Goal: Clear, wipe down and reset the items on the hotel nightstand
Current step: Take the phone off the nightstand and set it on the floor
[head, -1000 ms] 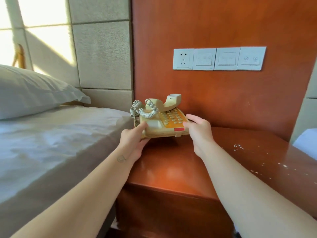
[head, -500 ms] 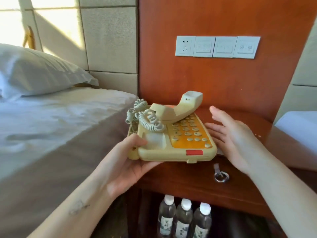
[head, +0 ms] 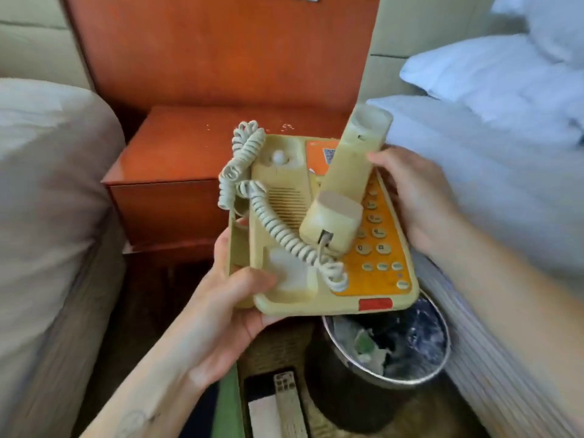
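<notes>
The nightstand stood bare at the left, only pale specks near the back edge of its top, and the telephone was off it, held in the air in front of its front right corner and above a waste bin on the floor. The left hand had closed its grip on the near left corner of the base, thumb on top and fingers underneath; that looked the soundest hold, since the shell seemed stiff, light plastic. The coiled cord hung loose and springy and would likely snag or tug. The handset lay askew across the keypad, off its cradle, so it would probably slide if the base tipped. At the right, the right hand was curled round the far right edge, fingertips touching the handset, steadying both. Beyond it lay a bed with white pillows
</notes>
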Available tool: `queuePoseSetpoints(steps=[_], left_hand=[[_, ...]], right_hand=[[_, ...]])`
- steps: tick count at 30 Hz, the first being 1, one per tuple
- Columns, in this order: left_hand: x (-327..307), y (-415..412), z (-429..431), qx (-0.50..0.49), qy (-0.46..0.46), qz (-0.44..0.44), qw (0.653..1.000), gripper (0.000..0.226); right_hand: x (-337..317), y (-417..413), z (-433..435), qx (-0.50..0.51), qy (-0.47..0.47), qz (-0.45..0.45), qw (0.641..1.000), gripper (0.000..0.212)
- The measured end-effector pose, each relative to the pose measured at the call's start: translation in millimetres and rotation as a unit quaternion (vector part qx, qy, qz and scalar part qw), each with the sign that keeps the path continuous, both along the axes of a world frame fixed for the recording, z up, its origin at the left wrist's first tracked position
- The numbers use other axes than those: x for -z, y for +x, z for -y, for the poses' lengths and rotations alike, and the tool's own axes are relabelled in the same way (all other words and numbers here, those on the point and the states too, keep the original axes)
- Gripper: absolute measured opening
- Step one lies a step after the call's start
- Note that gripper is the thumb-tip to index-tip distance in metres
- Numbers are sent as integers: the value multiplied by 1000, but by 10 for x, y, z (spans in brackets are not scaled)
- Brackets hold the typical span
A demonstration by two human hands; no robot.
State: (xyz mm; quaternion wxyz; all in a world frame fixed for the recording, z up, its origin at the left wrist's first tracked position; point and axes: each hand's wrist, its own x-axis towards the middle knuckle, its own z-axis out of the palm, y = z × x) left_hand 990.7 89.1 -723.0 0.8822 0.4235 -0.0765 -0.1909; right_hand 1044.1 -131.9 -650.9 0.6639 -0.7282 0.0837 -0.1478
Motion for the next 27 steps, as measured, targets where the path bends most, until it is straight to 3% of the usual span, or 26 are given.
queuePoseSetpoints(steps=[4,7,10,12,16,20,27], left_hand=[[15,-64,445,110,-44,-24,993,90],[24,-192,714,162,-47,-43,985,92],[105,-350,921,208,-51,-77,974,92],[215,-488,1066,221,-60,-103,968,83],[546,-773,1231,216,-26,-115,969,48],[970,-1082,1270,236,-10,-144,961,54],[1559,-1681,1412,325,-2,-155,933,54]], right_hand=[[-121,-413,375,108,-29,43,993,21],[-191,-702,680,163,-43,67,983,7],[-104,-979,969,185,-17,91,978,49],[42,-1188,1150,149,6,95,984,50],[307,-1568,1320,68,-53,49,995,41],[575,-1944,1368,17,-85,2,996,36],[991,-2803,1129,-143,-140,-115,973,77]])
